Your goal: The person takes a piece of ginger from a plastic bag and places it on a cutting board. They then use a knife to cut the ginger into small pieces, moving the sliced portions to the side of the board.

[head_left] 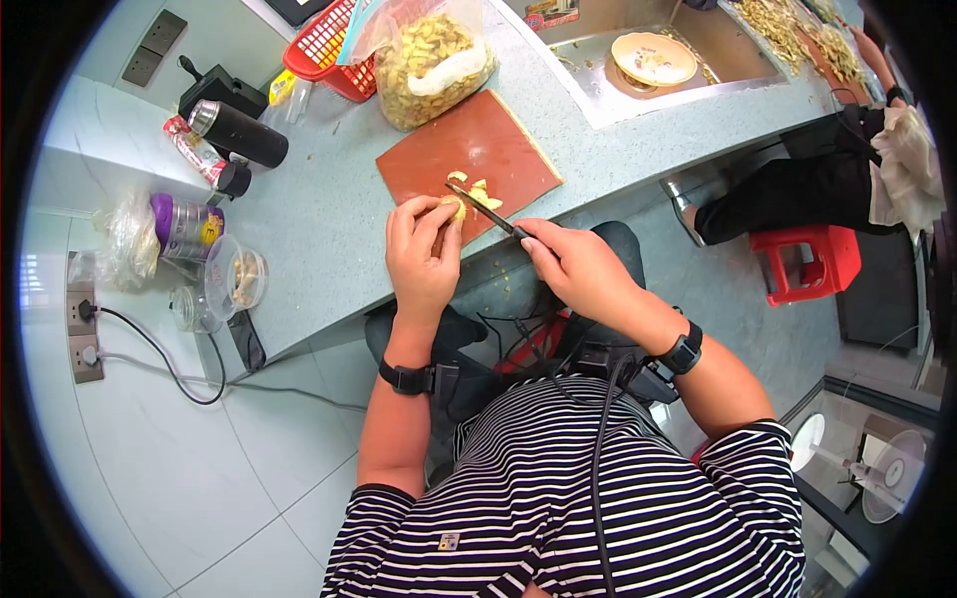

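Observation:
My left hand (423, 254) pinches a small yellowish piece of food (454, 208) at the near edge of a reddish-brown cutting board (439, 154). My right hand (578, 267) grips the handle of a knife (480, 206), whose blade lies across that piece. A few cut yellow slices (484, 192) rest on the board just beyond the blade. Behind the board stands a clear plastic bag (431, 65) full of similar yellow pieces.
A black flask (239, 133), a purple can (186, 226), a clear container (236, 280) and a red basket (326, 45) sit along the grey counter (319, 229). A sink (688, 75) holds a plate (653, 58). Another person sits on a red stool (812, 261) at the right.

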Demonstrator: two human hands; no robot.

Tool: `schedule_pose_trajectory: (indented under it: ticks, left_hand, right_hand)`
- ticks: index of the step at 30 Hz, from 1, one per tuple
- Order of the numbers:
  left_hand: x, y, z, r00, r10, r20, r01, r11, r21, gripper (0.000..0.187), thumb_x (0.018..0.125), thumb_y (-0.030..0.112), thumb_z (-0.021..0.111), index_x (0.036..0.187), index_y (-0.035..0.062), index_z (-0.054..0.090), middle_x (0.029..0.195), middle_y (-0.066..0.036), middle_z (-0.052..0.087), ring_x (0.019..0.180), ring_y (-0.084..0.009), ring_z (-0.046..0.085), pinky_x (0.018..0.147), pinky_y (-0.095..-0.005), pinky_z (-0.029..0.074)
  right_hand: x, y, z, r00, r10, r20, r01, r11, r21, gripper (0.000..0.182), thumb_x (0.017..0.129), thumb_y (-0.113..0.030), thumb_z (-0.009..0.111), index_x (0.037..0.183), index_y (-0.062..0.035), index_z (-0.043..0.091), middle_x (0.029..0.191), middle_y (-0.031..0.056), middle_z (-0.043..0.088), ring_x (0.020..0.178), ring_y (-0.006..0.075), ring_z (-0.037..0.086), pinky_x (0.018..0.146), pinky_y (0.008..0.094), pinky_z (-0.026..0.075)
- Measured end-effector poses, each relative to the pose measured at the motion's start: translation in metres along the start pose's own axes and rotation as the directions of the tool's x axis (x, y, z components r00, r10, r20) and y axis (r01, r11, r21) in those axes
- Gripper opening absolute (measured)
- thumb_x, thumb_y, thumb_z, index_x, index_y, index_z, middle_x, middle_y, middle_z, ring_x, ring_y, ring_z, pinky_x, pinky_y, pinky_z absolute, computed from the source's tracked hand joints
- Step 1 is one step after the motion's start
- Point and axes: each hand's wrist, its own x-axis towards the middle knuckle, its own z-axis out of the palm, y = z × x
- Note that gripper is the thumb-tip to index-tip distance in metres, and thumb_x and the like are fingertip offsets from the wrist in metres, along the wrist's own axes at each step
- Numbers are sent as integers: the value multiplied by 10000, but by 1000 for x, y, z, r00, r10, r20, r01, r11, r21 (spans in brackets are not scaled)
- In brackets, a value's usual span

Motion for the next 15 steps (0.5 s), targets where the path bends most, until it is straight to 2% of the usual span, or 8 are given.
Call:
schedule_pose_trajectory:
  ticks: [10,12,15]
  left_hand:
    - [1,1,0,1000,-6,2,6,1000,-16,255,929,-29,876,1171,23,818,1228,-112,721,1147,-302,691,954,-405,582]
    - [1,0,-1,1000,-2,4,2,1000,-17,255,929,-31,874,1172,24,819,1227,-109,722,1146,-301,690,952,-406,581]
    - [2,-1,-1,1000,7,7,-7,1000,-11,254,931,-30,872,1174,24,820,1228,-109,723,1146,-300,690,954,-405,581]
  right_hand:
    - [4,0,6,999,-34,-2,34,999,-41,346,1161,-231,628,1424,-19,707,1088,285,794,1007,498,764,876,571,607]
    - [4,6,9,994,-103,-37,100,992,-82,344,1159,-231,630,1424,-26,708,1067,278,794,994,495,765,858,580,605]
    - [7,5,8,994,-104,-14,101,983,-154,367,1152,-213,650,1465,-26,698,1095,274,793,999,488,767,860,552,613]
